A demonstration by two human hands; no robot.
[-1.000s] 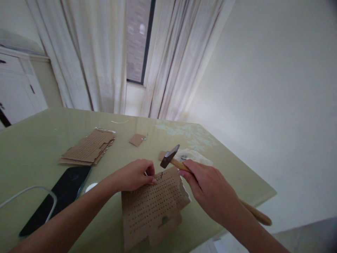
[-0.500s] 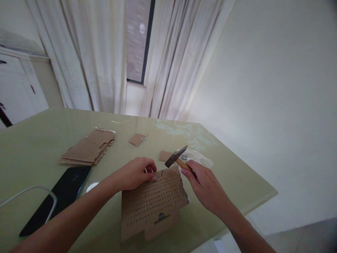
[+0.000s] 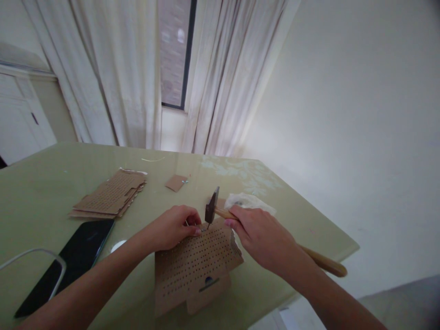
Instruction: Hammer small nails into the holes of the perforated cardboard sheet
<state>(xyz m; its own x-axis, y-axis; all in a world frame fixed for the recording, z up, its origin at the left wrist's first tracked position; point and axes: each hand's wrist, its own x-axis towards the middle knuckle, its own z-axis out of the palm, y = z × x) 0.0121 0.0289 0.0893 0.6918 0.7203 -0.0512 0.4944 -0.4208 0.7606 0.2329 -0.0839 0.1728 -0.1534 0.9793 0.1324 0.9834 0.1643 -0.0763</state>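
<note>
Perforated cardboard (image 3: pixel 195 266), a brown sheet punched with rows of small holes, lies on the pale green counter (image 3: pixel 51 183) right in front of the person, its near edge folded under and its far edge lifted a little toward both hands. Across that far edge the hammer (image 3: pixel 220 211) is the next largest piece: its wooden handle runs long from lower right, where the butt sticks out past the counter's edge, up and left through the right hand (image 3: pixel 259 236), which is closed around the handle close to the head. The dark metal head stands nearly upright, its striking face pointing down at the cardboard's far-left corner and sitting just above, or on, a thin nail (image 3: pixel 207 226); whether they touch cannot be told. The left hand (image 3: pixel 173 227) comes in from the left, its fingertips pinched together right at the nail, so it is the nearer hand to the nail and lies directly beside the hammer's face, with its fingers only just clear. Further left on the counter lie a dark phone (image 3: pixel 74 252) with a white cable (image 3: pixel 30 254), and beyond it a stack of similar punched cardboard (image 3: pixel 110 197), well apart from both hands.
</note>
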